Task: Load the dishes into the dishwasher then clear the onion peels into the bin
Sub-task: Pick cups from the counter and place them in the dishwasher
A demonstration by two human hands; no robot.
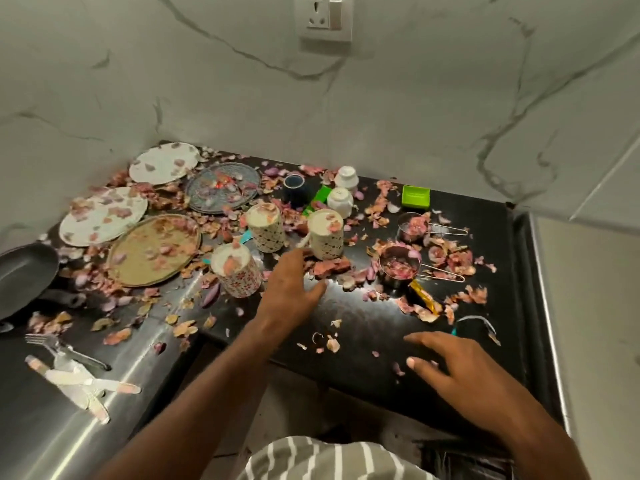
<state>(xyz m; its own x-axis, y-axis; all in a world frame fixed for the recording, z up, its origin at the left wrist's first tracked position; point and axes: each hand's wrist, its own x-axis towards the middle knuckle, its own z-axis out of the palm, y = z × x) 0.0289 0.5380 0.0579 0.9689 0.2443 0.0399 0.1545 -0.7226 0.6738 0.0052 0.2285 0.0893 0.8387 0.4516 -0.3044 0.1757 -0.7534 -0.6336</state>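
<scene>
Pink onion peels (330, 265) litter a black counter (363, 327) among dishes. Three patterned mugs stand upside down mid-counter: one at the left front (239, 273), one behind it (265, 227), one to the right (326, 237). My left hand (289, 284) hovers open between them, fingers stretched toward the right mug's handle, holding nothing. My right hand (450, 365) floats open, fingers spread, over the counter's front right. Plates lie at the left: two white (162, 163) (102, 216), a grey patterned one (223, 187) and a tan one (152, 251).
A dark pan (26, 271) sits at the far left. A fork (62, 349) and white utensils (79, 384) lie on the steel surface. Two metal measuring cups (398, 265) (414, 225), two small white cups (341, 197), a dark cup (294, 188) and a green box (415, 196) stand behind.
</scene>
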